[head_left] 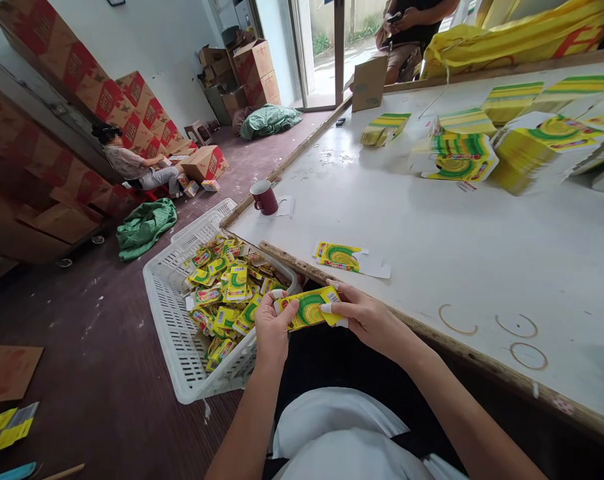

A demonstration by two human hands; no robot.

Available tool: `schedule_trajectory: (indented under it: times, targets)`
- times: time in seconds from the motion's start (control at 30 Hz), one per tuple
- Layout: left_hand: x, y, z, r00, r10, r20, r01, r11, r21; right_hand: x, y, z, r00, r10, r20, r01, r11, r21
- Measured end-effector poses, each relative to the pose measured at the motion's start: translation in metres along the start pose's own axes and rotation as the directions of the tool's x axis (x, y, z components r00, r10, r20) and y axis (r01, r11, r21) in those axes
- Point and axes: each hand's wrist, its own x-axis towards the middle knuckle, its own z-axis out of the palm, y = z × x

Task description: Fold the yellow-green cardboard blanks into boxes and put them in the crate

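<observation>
A yellow and green printed carton (pixel 308 309) is held between my two hands, just off the table's near edge. My left hand (pixel 275 327) grips its left end, thumb on the printed face. Around its right end close the fingers of my right hand (pixel 355 310); white coverings show on several fingertips. One flattened carton (pixel 339 257) with white flaps lies on the white table (pixel 382 227) beyond my hands. To the left, a white plastic basket (pixel 175 340) holds many small yellow cartons (pixel 237 283).
A dark red mug (pixel 265 198) stands near the table's left edge. Stacks of flat yellow cartons (pixel 537 147) lie at the far right. One person (pixel 142 167) sits by red and brown boxes (pixel 142 113); another person (pixel 412 27) is beyond the table.
</observation>
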Motion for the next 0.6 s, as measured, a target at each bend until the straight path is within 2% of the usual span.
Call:
schedule_trajectory:
  times: [0.17,0.37,0.6]
  targets:
    - [-0.001,0.003,0.002,1.000,0.022,-0.003,-0.022,1.000,-0.006,-0.005,-0.003,0.005,1.000,-0.002,0.003,0.002,1.000,0.007]
    - [-0.002,0.004,0.003,1.000,0.011,0.009,-0.011,1.000,0.002,-0.012,-0.007,0.015,0.998,0.020,-0.063,-0.024,0.998,-0.055]
    - [0.000,0.001,0.002,1.000,0.011,-0.012,-0.011,1.000,0.007,-0.007,-0.002,0.011,1.000,-0.030,0.001,0.030,0.992,-0.121]
